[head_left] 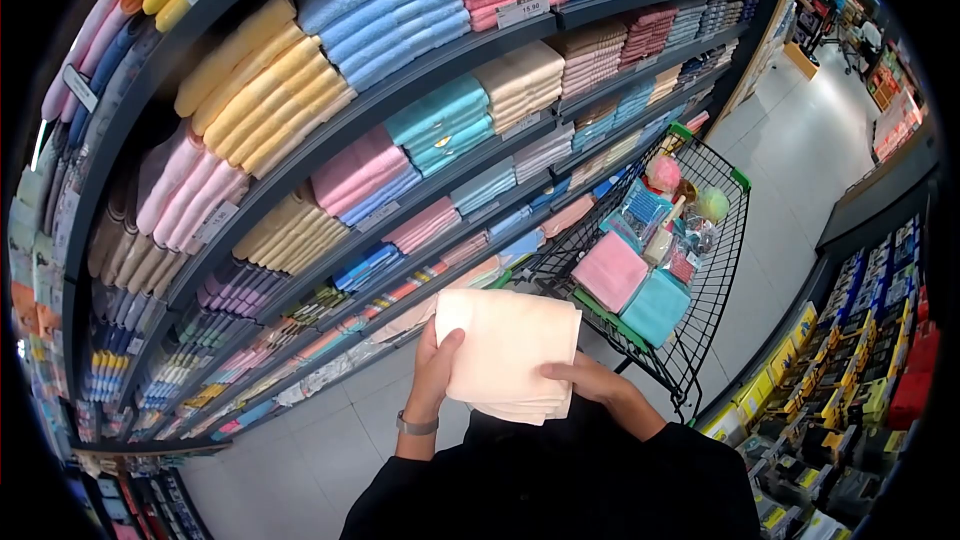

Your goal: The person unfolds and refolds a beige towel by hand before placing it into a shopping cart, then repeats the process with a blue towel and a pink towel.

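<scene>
A folded cream towel (510, 350) is held up in front of my chest, its layered edges showing at the bottom. On its left side my left hand (432, 365) grips the edge, thumb on the front and a watch on the wrist. My right hand (590, 378) holds the right side the same way, with its other fingers hidden behind the cloth. Beyond the towel stands a wire shopping cart (738, 230) with green trim. In it lie a pink towel (610, 271), a teal towel (657, 307), and several packaged goods.
Shelves of folded towels curve along the left, with blue towels (385, 10), yellow towels (265, 90) and a price tag (523, 9). Packaged goods (840, 380) fill a display on the right. A tiled aisle (790, 140) runs ahead past the cart.
</scene>
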A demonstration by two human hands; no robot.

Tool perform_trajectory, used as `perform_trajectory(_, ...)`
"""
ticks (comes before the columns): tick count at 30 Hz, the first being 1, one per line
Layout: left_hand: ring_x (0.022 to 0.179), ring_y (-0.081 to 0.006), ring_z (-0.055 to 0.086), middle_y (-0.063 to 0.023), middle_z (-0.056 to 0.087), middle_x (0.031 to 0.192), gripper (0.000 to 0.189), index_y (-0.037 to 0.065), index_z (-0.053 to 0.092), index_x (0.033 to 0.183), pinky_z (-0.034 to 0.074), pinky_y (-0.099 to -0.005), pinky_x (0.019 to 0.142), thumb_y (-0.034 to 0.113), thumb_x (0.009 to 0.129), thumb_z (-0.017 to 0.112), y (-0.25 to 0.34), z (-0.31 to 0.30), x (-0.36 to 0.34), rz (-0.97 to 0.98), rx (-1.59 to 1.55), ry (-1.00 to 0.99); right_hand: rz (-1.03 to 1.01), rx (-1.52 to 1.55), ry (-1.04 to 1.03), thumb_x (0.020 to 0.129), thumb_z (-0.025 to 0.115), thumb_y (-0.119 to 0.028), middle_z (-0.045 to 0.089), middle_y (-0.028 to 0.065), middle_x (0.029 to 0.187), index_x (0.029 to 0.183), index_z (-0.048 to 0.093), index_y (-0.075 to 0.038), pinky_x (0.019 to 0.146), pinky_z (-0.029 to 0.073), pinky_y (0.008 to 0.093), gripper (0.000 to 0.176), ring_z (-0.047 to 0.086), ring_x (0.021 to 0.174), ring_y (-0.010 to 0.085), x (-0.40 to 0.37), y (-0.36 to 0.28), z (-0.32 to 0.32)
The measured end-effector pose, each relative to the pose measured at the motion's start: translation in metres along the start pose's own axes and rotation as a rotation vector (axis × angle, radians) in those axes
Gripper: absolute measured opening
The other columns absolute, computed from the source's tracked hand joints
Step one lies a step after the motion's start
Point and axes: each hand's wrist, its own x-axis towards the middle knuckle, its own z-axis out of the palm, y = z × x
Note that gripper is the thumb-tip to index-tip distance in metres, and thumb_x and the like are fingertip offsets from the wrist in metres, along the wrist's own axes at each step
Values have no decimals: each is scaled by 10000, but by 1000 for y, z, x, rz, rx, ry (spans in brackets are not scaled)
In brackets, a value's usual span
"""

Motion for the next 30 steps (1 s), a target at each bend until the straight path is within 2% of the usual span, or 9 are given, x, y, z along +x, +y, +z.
perform_trajectory(3, 1105, -173, 564, -109, 563, 1249, 470, -22, 408, 1359, 465, -305, 947, 56, 914, 539, -3, -6, 0, 0, 27, -22, -1, 140, -14, 946, 600, -267, 486, 154, 1373, 1403, 354, 56, 1068, 379, 349, 612, 494, 1245, 227, -1, 8, -5)
perform_trajectory(9, 1117, -179, 557, -110, 557, 1256, 505, -22, 415, 1356, 449, -310, 963, 4, 859, 502, -9, -19, 3, 6, 96, -126, 30, 261, 51, 983, 534, -317, 462, 163, 1395, 1419, 321, 52, 1081, 375, 369, 610, 486, 1262, 245, 3, 22, -12)
perform_trajectory(12, 1101, -174, 564, -104, 569, 1241, 516, -22, 443, 1338, 452, -307, 955, -9, 825, 493, -9, -24, 3, -27, 94, -151, 68, 300, 81, 962, 571, -270, 499, 155, 1354, 1402, 352, 53, 1060, 390, 356, 588, 498, 1243, 240, 1, 16, -6)
perform_trajectory(15, 1084, -168, 573, -95, 584, 1221, 514, -23, 474, 1313, 460, -302, 944, -22, 799, 486, -5, -31, 3, -81, 65, -235, 26, -9, 34, 928, 609, -210, 533, 143, 1313, 1381, 387, 53, 1035, 402, 342, 569, 509, 1222, 231, 0, 15, -6)
perform_trajectory(18, 1079, -163, 579, -89, 594, 1210, 504, -27, 494, 1292, 467, -302, 939, -25, 788, 474, -14, -33, 6, -105, 135, -233, 12, -84, 14, 894, 632, -159, 550, 134, 1292, 1374, 404, 53, 1027, 399, 336, 572, 515, 1207, 224, -8, 13, -7)
perform_trajectory(27, 1083, -161, 583, -87, 592, 1222, 503, -26, 486, 1299, 468, -305, 940, -17, 797, 457, -24, -30, -4, -69, 170, -264, -2, 1, 41, 962, 571, -321, 477, 133, 1372, 1428, 319, 44, 1056, 367, 333, 643, 472, 1245, 203, -16, 21, -12)
perform_trajectory(30, 1090, -160, 581, -89, 594, 1219, 508, -27, 489, 1297, 465, -303, 942, -22, 790, 449, -18, -28, -5, -62, 208, -283, -7, 120, 155, 961, 566, -284, 504, 134, 1336, 1401, 360, 45, 1039, 383, 328, 588, 500, 1210, 203, -8, 26, -5)
